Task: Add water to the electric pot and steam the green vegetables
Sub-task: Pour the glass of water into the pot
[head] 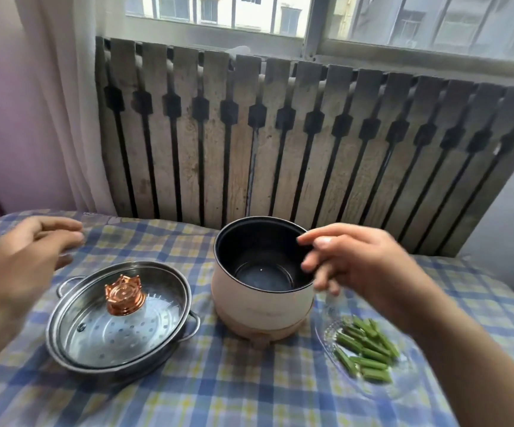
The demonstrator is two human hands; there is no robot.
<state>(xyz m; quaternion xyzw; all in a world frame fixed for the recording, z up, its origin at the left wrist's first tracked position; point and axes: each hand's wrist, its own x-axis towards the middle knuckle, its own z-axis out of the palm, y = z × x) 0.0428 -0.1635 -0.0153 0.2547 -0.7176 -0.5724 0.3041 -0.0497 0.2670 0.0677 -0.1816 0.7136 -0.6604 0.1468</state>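
Observation:
A pale pink electric pot (260, 306) with a dark, empty inside stands uncovered at the middle of the table. To its left sits a steel steamer basket (169, 349) covered by a glass lid (120, 315) with a copper-coloured knob (124, 295). Cut green vegetables (368, 349) lie on a clear glass plate (403, 383) at the right. My right hand (363, 260) hovers over the pot's right rim, fingers spread and holding nothing. Above the table, left of the steamer, my left hand (24, 260) floats open and empty.
A blue and yellow checked cloth (234, 389) covers the table. Behind it stands a worn wooden slatted radiator cover (280, 143) under a window. A white curtain (64, 103) hangs at the back left.

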